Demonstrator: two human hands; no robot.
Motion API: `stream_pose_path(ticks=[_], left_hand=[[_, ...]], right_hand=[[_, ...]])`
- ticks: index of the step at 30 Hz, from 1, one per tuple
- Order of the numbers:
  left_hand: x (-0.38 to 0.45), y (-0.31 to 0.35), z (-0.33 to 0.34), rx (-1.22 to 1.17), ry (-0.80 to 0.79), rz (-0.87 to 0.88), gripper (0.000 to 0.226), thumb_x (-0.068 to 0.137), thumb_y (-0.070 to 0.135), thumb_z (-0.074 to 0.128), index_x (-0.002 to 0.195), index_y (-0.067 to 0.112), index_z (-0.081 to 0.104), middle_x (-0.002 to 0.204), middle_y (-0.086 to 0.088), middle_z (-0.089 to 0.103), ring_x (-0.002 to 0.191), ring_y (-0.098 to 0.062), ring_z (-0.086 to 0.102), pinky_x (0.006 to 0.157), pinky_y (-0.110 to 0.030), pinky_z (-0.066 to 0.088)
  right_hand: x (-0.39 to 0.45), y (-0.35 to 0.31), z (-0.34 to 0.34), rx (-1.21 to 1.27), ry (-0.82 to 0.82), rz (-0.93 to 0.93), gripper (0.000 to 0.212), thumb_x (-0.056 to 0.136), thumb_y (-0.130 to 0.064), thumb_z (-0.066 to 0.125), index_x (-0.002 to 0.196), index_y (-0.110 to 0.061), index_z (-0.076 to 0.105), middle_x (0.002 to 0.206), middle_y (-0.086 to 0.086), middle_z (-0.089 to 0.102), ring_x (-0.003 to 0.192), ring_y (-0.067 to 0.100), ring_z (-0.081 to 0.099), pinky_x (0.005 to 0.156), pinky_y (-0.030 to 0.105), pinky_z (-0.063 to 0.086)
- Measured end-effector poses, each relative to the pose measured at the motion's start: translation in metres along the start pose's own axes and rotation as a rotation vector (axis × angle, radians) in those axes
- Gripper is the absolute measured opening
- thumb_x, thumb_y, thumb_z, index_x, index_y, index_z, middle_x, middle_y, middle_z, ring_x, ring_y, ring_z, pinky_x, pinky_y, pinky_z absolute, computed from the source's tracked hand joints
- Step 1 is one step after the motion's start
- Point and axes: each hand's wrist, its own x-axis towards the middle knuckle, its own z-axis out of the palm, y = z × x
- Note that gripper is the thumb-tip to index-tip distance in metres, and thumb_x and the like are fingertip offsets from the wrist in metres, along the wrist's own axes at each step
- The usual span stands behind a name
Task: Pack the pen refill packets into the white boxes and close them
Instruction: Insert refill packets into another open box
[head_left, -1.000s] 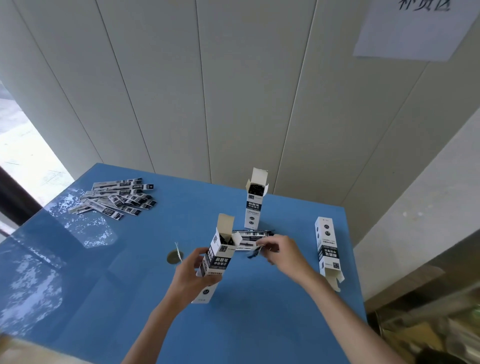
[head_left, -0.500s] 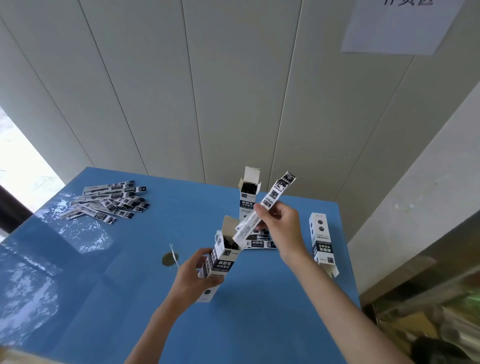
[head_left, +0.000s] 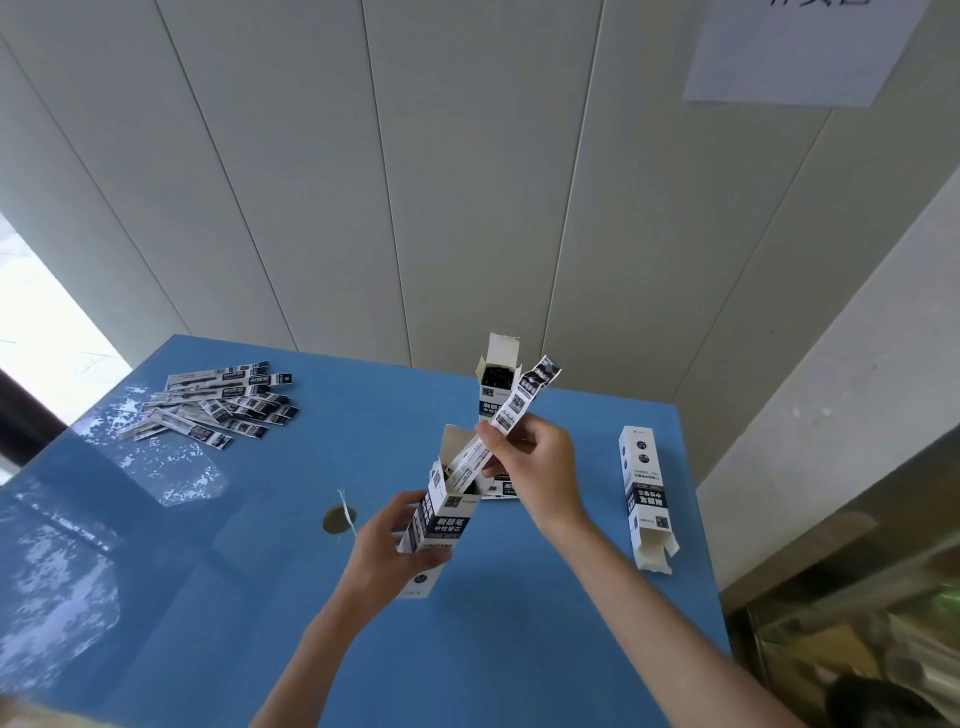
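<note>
My left hand (head_left: 387, 548) grips a white box (head_left: 441, 514) tilted above the blue table (head_left: 260, 571), its top flap open. My right hand (head_left: 535, 462) pinches a long refill packet (head_left: 511, 415) whose lower end is inside the box mouth. A second white box (head_left: 496, 387) stands upright behind, flap open, dark contents showing. A third box (head_left: 645, 493) lies flat at the right with its near end open. Several loose packets (head_left: 223, 408) lie in a pile at the far left. A few more packets (head_left: 501, 486) lie under my right hand, mostly hidden.
A round hole (head_left: 337, 519) with a white tie sits in the table left of my left hand. A panelled wall (head_left: 415, 182) rises just behind the table. A paper sheet (head_left: 800, 47) hangs at upper right. Clutter (head_left: 857, 623) sits beyond the table's right edge.
My right hand picked a packet off the table near the boxes, lifted it, and slid its lower end into the box my left hand holds.
</note>
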Motion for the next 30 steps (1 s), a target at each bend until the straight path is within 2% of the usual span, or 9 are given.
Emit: stream_pose_path(ticks=[4, 7, 9, 11, 13, 15, 18, 25, 30], left_hand=[[0.001, 0.004, 0.002, -0.003, 0.007, 0.015, 0.061, 0.070, 0.012, 0.089, 0.119, 0.038, 0.062, 0.106, 0.015, 0.075, 0.098, -0.009, 0.069, 0.085, -0.030, 0.051], [0.002, 0.005, 0.002, -0.005, 0.014, 0.014, 0.062, 0.069, 0.014, 0.089, 0.120, 0.038, 0.062, 0.106, 0.014, 0.075, 0.097, -0.010, 0.070, 0.086, -0.033, 0.053], [0.003, 0.004, 0.001, -0.002, 0.015, 0.009, 0.063, 0.068, 0.017, 0.088, 0.120, 0.040, 0.062, 0.106, 0.015, 0.075, 0.096, -0.011, 0.070, 0.086, -0.035, 0.054], [0.004, 0.002, 0.000, 0.005, 0.017, 0.002, 0.063, 0.067, 0.018, 0.087, 0.119, 0.041, 0.062, 0.106, 0.015, 0.075, 0.096, -0.011, 0.070, 0.087, -0.036, 0.053], [0.003, 0.000, -0.001, 0.005, 0.013, -0.012, 0.063, 0.067, 0.019, 0.087, 0.119, 0.042, 0.061, 0.106, 0.015, 0.075, 0.096, -0.011, 0.070, 0.089, -0.039, 0.055], [0.003, -0.002, -0.002, 0.007, 0.011, -0.017, 0.064, 0.067, 0.019, 0.087, 0.120, 0.044, 0.061, 0.107, 0.015, 0.074, 0.096, -0.011, 0.070, 0.089, -0.040, 0.055], [0.003, -0.003, -0.002, 0.003, 0.016, -0.018, 0.064, 0.067, 0.019, 0.087, 0.120, 0.044, 0.062, 0.106, 0.016, 0.074, 0.097, -0.011, 0.070, 0.090, -0.039, 0.054], [0.001, -0.010, -0.015, -0.039, 0.085, -0.084, 0.064, 0.061, 0.026, 0.087, 0.118, 0.042, 0.063, 0.104, 0.015, 0.074, 0.090, -0.007, 0.070, 0.087, -0.038, 0.055], [0.001, -0.010, -0.025, -0.039, 0.137, -0.103, 0.063, 0.067, 0.007, 0.090, 0.116, 0.038, 0.064, 0.097, 0.025, 0.070, 0.086, -0.005, 0.069, 0.083, -0.034, 0.053]], right_hand=[[0.000, 0.001, 0.005, -0.066, -0.102, 0.013, 0.030, 0.086, -0.028, 0.078, 0.078, -0.001, 0.068, 0.069, 0.008, 0.074, 0.055, 0.026, 0.068, 0.058, 0.043, 0.060], [0.000, 0.005, 0.006, -0.250, -0.209, 0.021, 0.032, 0.083, -0.040, 0.079, 0.065, -0.018, 0.066, 0.057, -0.012, 0.066, 0.050, 0.004, 0.056, 0.052, 0.021, 0.044], [0.001, 0.006, 0.006, -0.260, -0.200, 0.009, 0.025, 0.081, -0.042, 0.080, 0.074, -0.022, 0.068, 0.061, -0.016, 0.064, 0.053, 0.000, 0.053, 0.053, 0.015, 0.040], [0.003, 0.007, 0.004, -0.211, -0.125, -0.012, 0.025, 0.078, -0.039, 0.084, 0.086, -0.020, 0.071, 0.074, -0.010, 0.067, 0.059, 0.002, 0.055, 0.057, 0.018, 0.045], [0.005, 0.007, 0.002, -0.155, -0.064, -0.019, 0.025, 0.077, -0.030, 0.086, 0.086, -0.014, 0.069, 0.078, 0.000, 0.068, 0.061, 0.005, 0.056, 0.058, 0.019, 0.048], [0.007, 0.010, -0.001, -0.134, -0.067, -0.029, 0.023, 0.078, -0.024, 0.085, 0.081, -0.010, 0.067, 0.077, 0.006, 0.070, 0.061, 0.008, 0.058, 0.058, 0.020, 0.049], [0.012, 0.020, -0.003, -0.181, -0.099, -0.032, 0.019, 0.083, -0.022, 0.081, 0.079, -0.008, 0.068, 0.071, 0.002, 0.071, 0.060, 0.009, 0.061, 0.058, 0.021, 0.050], [0.030, 0.088, -0.024, -0.697, -0.128, -0.055, 0.004, 0.090, -0.019, 0.067, 0.087, -0.020, 0.069, 0.083, -0.009, 0.068, 0.075, 0.006, 0.063, 0.070, 0.025, 0.050], [0.035, 0.120, -0.027, -0.949, -0.233, -0.096, 0.017, 0.093, -0.024, 0.063, 0.108, -0.017, 0.069, 0.102, -0.005, 0.063, 0.102, 0.018, 0.057, 0.084, 0.032, 0.047]])
